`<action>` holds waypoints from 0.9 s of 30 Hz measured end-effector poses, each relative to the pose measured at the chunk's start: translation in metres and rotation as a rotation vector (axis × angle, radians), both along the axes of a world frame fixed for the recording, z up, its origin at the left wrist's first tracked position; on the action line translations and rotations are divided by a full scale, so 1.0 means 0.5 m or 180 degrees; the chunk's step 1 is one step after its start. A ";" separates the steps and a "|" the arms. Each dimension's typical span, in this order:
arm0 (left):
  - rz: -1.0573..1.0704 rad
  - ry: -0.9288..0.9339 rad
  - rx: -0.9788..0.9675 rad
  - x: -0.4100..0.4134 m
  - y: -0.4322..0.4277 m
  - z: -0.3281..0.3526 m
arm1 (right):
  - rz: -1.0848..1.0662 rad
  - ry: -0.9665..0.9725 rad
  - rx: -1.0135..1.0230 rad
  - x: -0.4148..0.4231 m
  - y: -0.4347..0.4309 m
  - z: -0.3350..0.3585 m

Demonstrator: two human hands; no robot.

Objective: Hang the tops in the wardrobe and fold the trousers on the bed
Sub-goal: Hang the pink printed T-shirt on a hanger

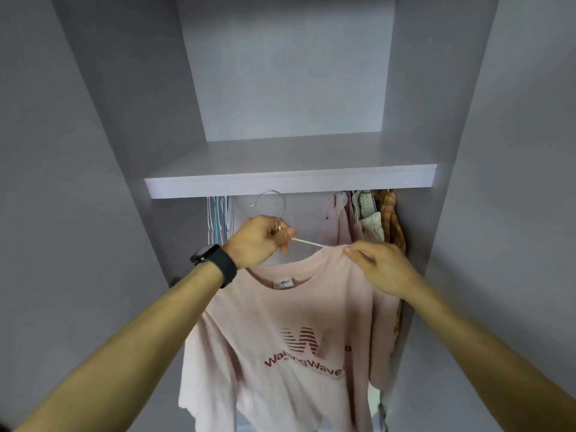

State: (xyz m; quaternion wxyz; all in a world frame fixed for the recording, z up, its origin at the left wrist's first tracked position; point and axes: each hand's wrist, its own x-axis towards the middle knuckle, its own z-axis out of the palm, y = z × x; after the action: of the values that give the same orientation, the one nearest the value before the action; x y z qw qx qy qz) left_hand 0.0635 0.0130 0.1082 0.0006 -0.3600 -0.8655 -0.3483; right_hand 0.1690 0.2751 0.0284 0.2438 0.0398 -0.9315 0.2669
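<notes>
Your left hand (pixel 260 240) grips the hanger (pixel 274 213); right hand (pixel 378 266) pinches the shirt (pixel 280 322); tug unevenly and its shoulder could slip off.

A pale pink cotton T-shirt (pixel 280 307) carries the only legible wording in view: dark red lettering (pixel 304 366) across the chest reading "WaitingWave" — a crease in the fabric swallows part of the middle letters, so the word is read across the fold. Above it stands a large striped "W" emblem (pixel 300 339) in the same red. A small white neck label (pixel 283 283) sewn inside the collar bears a dark mark and a tiny character — both too small to make out.
</notes>
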 end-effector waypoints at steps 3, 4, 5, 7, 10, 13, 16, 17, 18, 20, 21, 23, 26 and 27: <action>0.0110 -0.0141 -0.0034 -0.004 0.001 -0.012 | -0.0044 -0.0419 -0.0316 0.002 0.002 -0.011; 0.0152 -0.0167 0.0011 -0.005 -0.002 -0.016 | -0.0041 -0.0436 -0.0315 0.004 0.007 -0.017; 0.0172 -0.0173 0.0028 -0.007 -0.006 -0.018 | 0.0002 -0.0461 -0.0347 0.007 0.011 -0.023; 0.0193 -0.0123 0.0007 -0.012 -0.013 -0.014 | 0.0063 -0.0594 -0.0418 0.012 0.023 -0.040; 0.0333 0.0031 0.0000 -0.026 -0.031 -0.004 | -0.0170 -0.0893 -0.0056 0.019 0.057 -0.070; 0.0391 0.0125 -0.0143 -0.034 -0.051 -0.003 | -0.0551 -0.0993 0.0184 0.024 0.080 -0.103; 0.0310 0.0070 -0.0167 -0.031 -0.049 -0.016 | -0.0754 -0.0698 -0.0057 0.028 0.067 -0.109; 0.0282 0.0037 -0.0150 -0.030 -0.047 -0.022 | -0.0735 -0.0510 -0.0287 0.024 0.055 -0.104; 0.0263 0.0018 -0.0151 -0.028 -0.045 -0.027 | -0.0646 -0.0388 -0.0466 0.020 0.042 -0.096; 0.0264 0.0003 -0.0117 -0.025 -0.039 -0.037 | -0.0347 -0.0293 -0.0531 0.013 0.009 -0.076; 0.0264 -0.0011 -0.0074 -0.024 -0.036 -0.041 | -0.0156 -0.0240 -0.0479 0.010 -0.009 -0.068; 0.0242 -0.0040 -0.0031 -0.017 -0.026 -0.046 | 0.0107 -0.0112 -0.0484 0.001 -0.035 -0.066; 0.0254 -0.0014 -0.0178 -0.009 -0.018 -0.058 | 0.0203 -0.0092 -0.0619 -0.009 -0.063 -0.081; 0.0263 -0.0027 -0.0219 -0.007 -0.018 -0.064 | 0.0182 -0.0021 -0.0709 -0.011 -0.069 -0.090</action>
State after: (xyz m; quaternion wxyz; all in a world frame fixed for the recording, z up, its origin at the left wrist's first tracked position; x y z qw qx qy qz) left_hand 0.0600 0.0042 0.0764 -0.0010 -0.3222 -0.8911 -0.3196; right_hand 0.1637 0.2408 -0.0164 0.2360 0.0381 -0.8954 0.3757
